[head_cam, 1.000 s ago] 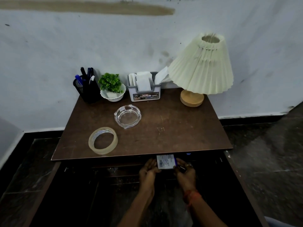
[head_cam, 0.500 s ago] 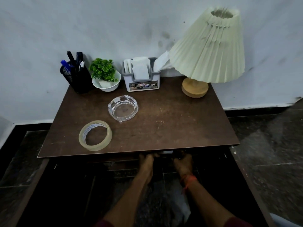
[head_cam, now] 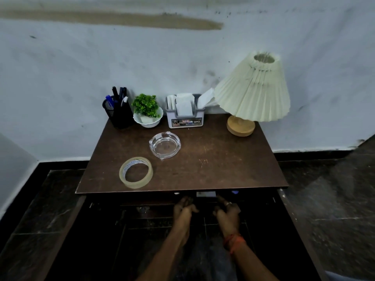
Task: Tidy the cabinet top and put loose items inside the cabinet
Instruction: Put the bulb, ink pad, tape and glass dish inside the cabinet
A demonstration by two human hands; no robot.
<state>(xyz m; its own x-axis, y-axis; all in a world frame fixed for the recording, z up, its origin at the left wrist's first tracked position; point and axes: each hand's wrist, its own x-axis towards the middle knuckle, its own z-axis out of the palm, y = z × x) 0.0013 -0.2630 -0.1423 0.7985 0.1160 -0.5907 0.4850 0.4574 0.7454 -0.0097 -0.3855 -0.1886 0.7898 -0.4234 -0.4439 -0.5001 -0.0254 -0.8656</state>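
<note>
A small white box [head_cam: 205, 194] lies inside the open cabinet, just under the front edge of the brown cabinet top [head_cam: 223, 163]; only a strip of it shows. My left hand [head_cam: 184, 207] is a little to its left, fingers loosely curled and apart from it. My right hand [head_cam: 227, 209] reaches to the box's right corner; in the dark I cannot see whether it touches. On the top lie a roll of clear tape [head_cam: 136, 172] at the front left and a glass ashtray [head_cam: 164, 145] behind it.
Along the wall stand a black pen holder [head_cam: 118, 114], a small plant in a white bowl [head_cam: 147, 114], a grey tissue holder [head_cam: 185, 115] and a pleated lamp [head_cam: 253, 92]. The cabinet doors [head_cam: 65, 226] hang open on both sides over a dark floor.
The white box, held up in both hands before the cabinet, has gone in under the top edge. Both hands have drawn back slightly from it. The camera tilted down and back up.
</note>
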